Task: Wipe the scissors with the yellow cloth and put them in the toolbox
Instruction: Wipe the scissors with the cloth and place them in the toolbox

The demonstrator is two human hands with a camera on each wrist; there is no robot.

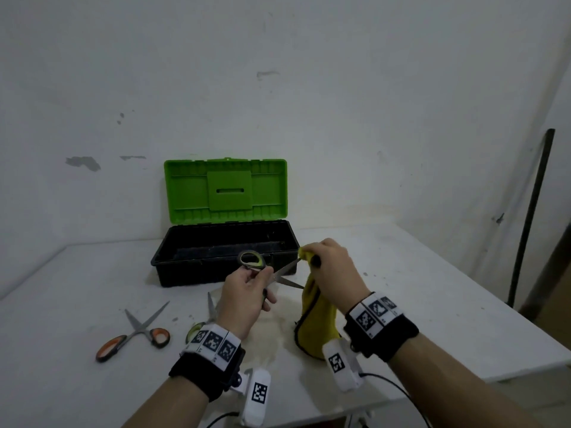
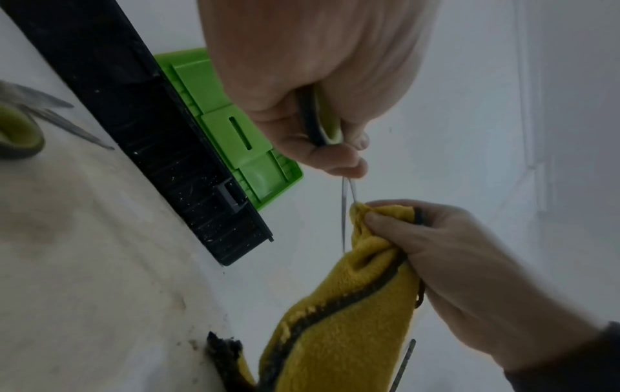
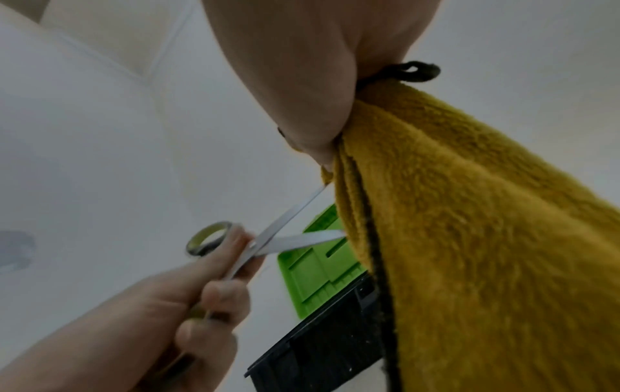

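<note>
— While the left hand (image 1: 247, 296) holds up one pair of scissors (image 1: 272, 270) above the white table (image 1: 432, 304), do you see how it grips them?

— Yes. Its fingers are curled around the lower handle, and the upper handle ring, grey with yellow-green inside, stands free above the hand. The two blades are spread apart, pointing to the right.

— And the right hand (image 1: 335, 270)?

— It is closed on the yellow cloth (image 1: 315, 322). The fingers pinch a fold of the cloth around the tip of the upper blade. The rest of the cloth, which has a dark edge, hangs down from the hand to the table. The lower blade is bare and points at the hanging part.

— Where is the toolbox (image 1: 225, 251)?

— Just behind the hands, against the wall. It has a black body, and the green lid stands open and upright. What lies inside I cannot tell; it is too dark.

— Are there other scissors?

— Two more lie on the table. The orange-handled scissors (image 1: 134, 333) are at the left, blades open. A second green-handled pair (image 1: 202, 319) lies partly hidden under the left wrist.

— The wrists?

— Each has a black band with white printed markers.
</note>
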